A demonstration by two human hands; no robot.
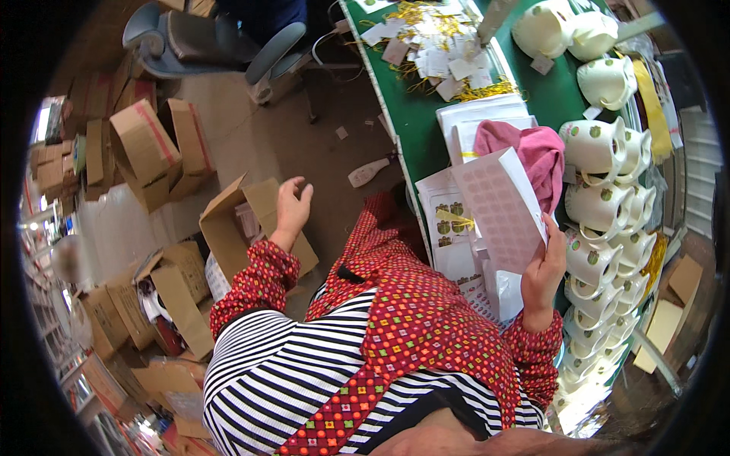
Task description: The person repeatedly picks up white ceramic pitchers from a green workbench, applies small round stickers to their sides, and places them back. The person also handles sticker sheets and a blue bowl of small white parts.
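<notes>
My right hand point(544, 267) pinches the edge of a sheet of pale pink stickers point(498, 209), lifted at a tilt over the green table. Beneath it lie more paper sheets, some with green printed motifs point(450, 216), and part of that pile is hidden. A crumpled pink cloth point(532, 156) sits just beyond the sheet. My left hand point(292, 209) is raised off to the left with its fingers apart and nothing in them. Below that hand stands an open cardboard box point(228, 220) with some light-coloured pieces inside.
Cream ceramic mugs or pitchers point(601, 201) line the table's right side in rows. Paper tags with yellow strings point(441, 53) are heaped at the far end of the green table point(407, 114). Cardboard boxes point(148, 144) fill the left, and a grey chair point(205, 42) stands far left.
</notes>
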